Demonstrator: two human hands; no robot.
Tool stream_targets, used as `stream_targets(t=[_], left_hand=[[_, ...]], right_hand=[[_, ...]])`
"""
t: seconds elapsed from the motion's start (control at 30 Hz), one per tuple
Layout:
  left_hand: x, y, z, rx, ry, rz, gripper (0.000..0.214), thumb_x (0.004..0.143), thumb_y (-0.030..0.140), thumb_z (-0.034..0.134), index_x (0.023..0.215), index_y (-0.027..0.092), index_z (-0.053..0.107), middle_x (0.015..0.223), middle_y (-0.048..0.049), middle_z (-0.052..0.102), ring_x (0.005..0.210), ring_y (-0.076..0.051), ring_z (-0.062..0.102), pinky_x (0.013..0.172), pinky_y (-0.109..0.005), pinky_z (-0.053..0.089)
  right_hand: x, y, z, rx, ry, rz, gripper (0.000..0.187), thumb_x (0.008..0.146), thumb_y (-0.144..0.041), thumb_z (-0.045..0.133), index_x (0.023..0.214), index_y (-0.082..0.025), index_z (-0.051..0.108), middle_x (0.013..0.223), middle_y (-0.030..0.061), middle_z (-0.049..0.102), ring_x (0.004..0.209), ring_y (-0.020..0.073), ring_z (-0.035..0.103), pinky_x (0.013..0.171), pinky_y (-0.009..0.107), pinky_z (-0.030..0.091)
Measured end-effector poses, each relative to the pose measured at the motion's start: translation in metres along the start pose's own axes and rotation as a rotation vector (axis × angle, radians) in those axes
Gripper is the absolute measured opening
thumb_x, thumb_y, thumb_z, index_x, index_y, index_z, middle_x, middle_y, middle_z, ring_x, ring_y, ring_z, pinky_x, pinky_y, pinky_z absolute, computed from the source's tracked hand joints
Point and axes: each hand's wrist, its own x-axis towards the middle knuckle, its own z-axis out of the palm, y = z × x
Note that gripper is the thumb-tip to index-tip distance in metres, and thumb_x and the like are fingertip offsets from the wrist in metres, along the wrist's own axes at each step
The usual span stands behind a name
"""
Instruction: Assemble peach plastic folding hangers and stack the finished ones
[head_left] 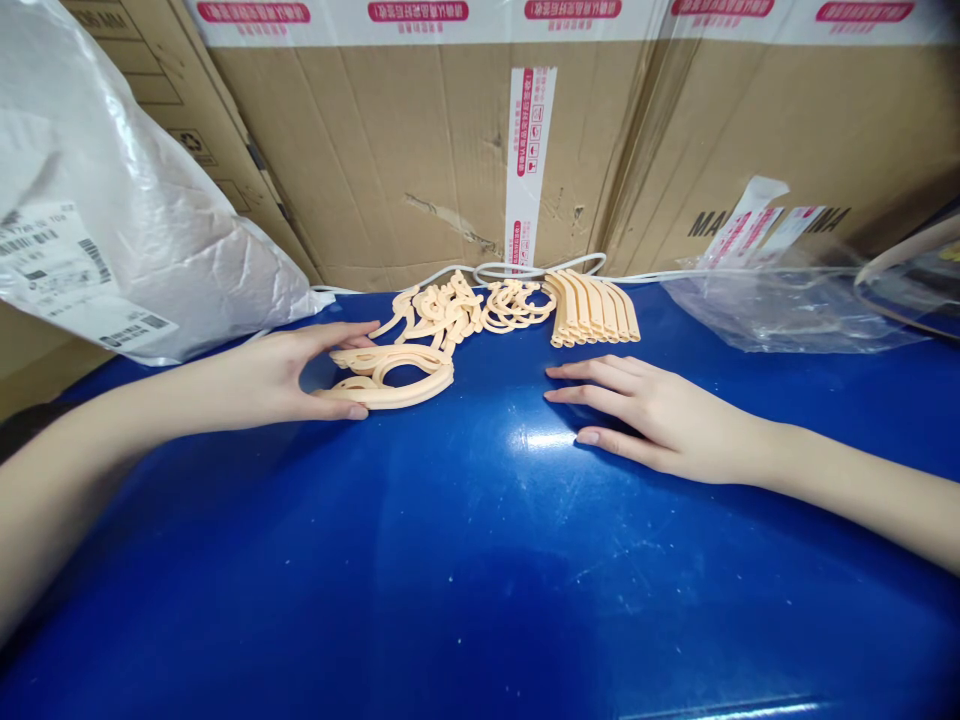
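My left hand is at the left end of a stack of curved cream plastic pieces, which look like folding hanger parts. Its thumb presses along the stack's near side and its fingers reach round the far side. Just behind lies a loose pile of cream plastic pieces, with small hook-shaped pieces beside it. To their right, curved cream tubes lie side by side in a neat stack. Resting on the table below those tubes, my right hand has its fingers stretched out and apart, holding nothing.
The blue table has a glossy top. Large cardboard boxes stand along its back edge, with a white cable in front. A white plastic parcel bag leans in at left; a clear plastic bag lies at right.
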Motion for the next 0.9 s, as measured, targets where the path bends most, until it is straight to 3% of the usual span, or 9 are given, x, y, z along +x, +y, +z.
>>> stream_targets(t=[0.27, 0.4, 0.5, 0.63, 0.73, 0.9], left_hand=[[0.0, -0.003, 0.0, -0.004, -0.015, 0.016, 0.09, 0.075, 0.068, 0.06, 0.146, 0.023, 0.031, 0.146, -0.0088, 0.046, 0.126, -0.028, 0.05, 0.108, -0.044, 0.035], [-0.002, 0.0, 0.0, -0.023, 0.037, 0.049, 0.099, 0.07, 0.072, 0.062, 0.149, 0.025, 0.025, 0.15, -0.0084, 0.039, 0.132, -0.031, 0.043, 0.111, -0.046, 0.03], [-0.004, 0.025, 0.003, -0.05, 0.183, 0.072, 0.092, 0.076, 0.072, 0.057, 0.149, 0.026, 0.024, 0.153, -0.0066, 0.033, 0.138, -0.031, 0.034, 0.114, -0.047, 0.027], [-0.002, 0.077, 0.017, -0.093, 0.406, 0.313, 0.066, 0.092, 0.054, 0.048, 0.147, 0.022, 0.028, 0.153, -0.0066, 0.033, 0.142, -0.024, 0.028, 0.119, -0.041, 0.021], [0.008, 0.106, 0.034, -0.026, 0.274, 0.438, 0.064, 0.094, 0.049, 0.046, 0.149, 0.022, 0.024, 0.155, -0.0066, 0.03, 0.145, -0.024, 0.023, 0.119, -0.043, 0.021], [0.033, 0.128, 0.057, -0.012, 0.14, 0.546, 0.056, 0.097, 0.044, 0.043, 0.146, 0.018, 0.031, 0.152, -0.0102, 0.036, 0.144, -0.023, 0.026, 0.116, -0.043, 0.029]], right_hand=[[0.0, 0.0, -0.001, 0.01, 0.005, -0.005, 0.042, 0.096, -0.039, 0.045, 0.132, -0.021, 0.053, 0.141, 0.0102, 0.05, 0.126, 0.0249, 0.05, 0.105, 0.046, 0.04], [0.0, 0.0, -0.001, 0.015, 0.009, -0.002, 0.041, 0.096, -0.039, 0.045, 0.132, -0.021, 0.054, 0.141, 0.0104, 0.05, 0.126, 0.0247, 0.05, 0.106, 0.045, 0.04], [0.0, 0.0, -0.001, 0.01, 0.002, 0.0, 0.042, 0.097, -0.04, 0.044, 0.132, -0.021, 0.054, 0.142, 0.0099, 0.05, 0.126, 0.0243, 0.05, 0.106, 0.045, 0.04], [0.0, 0.0, -0.002, 0.005, 0.0, -0.001, 0.042, 0.097, -0.041, 0.043, 0.133, -0.021, 0.053, 0.141, 0.0099, 0.05, 0.126, 0.0241, 0.05, 0.106, 0.044, 0.04], [0.0, 0.0, -0.003, 0.002, -0.004, -0.003, 0.042, 0.097, -0.04, 0.043, 0.133, -0.021, 0.052, 0.141, 0.0104, 0.05, 0.126, 0.0243, 0.049, 0.106, 0.045, 0.039], [-0.001, -0.001, -0.003, 0.016, 0.017, -0.021, 0.042, 0.096, -0.041, 0.044, 0.131, -0.019, 0.054, 0.134, 0.0122, 0.054, 0.121, 0.0259, 0.052, 0.102, 0.047, 0.042]])
